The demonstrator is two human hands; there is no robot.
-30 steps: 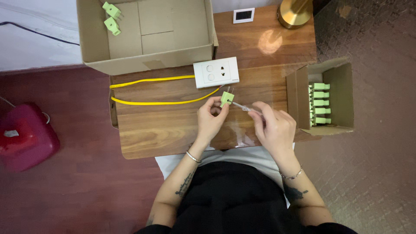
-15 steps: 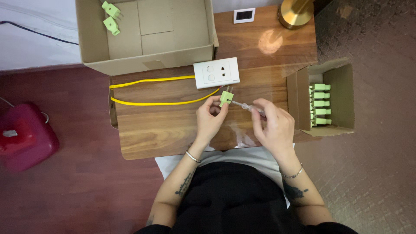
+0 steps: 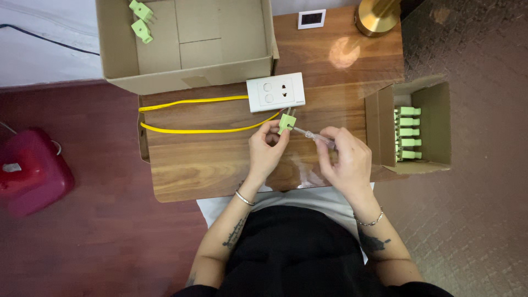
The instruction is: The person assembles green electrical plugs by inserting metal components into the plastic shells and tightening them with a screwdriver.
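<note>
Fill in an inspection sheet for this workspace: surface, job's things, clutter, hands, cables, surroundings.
Surface: wooden table, glossy.
Job's things: green plug in left hand; screwdriver in right hand, tip at the plug.
Clutter: white socket plate; big box with two green plugs; small box with a row of them; brass base; small white display.
Hands: both gripping.
Cables: yellow cable looped on the table.
Surroundings: red container on the floor.

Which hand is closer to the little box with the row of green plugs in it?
The right hand. It holds a screwdriver just left of the small box at the table's right edge. The left hand holds a green plug nearer the table's middle, farther away.
</note>
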